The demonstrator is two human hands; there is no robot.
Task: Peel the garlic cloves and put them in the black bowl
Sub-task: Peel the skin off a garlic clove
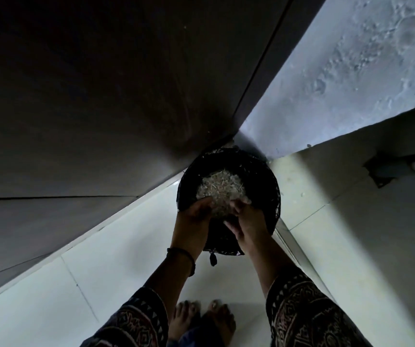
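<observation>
A single wide-angle view is given, taken from the person's head and aimed steeply down, almost straight at the floor (131, 246). The left hand (192, 219) and right hand (250, 225) are seen close below the lens at mid-frame, the bare feet (204, 319) at the bottom edge. The dim upper left is perhaps a cabinet front (76, 96).

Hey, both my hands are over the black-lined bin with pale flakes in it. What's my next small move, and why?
Probably spread your fingers and let the clump drop. Your left hand and right hand seem cupped round pale flakes directly above the bin, where more already lie, so they should land inside, not on the tiled floor.
</observation>
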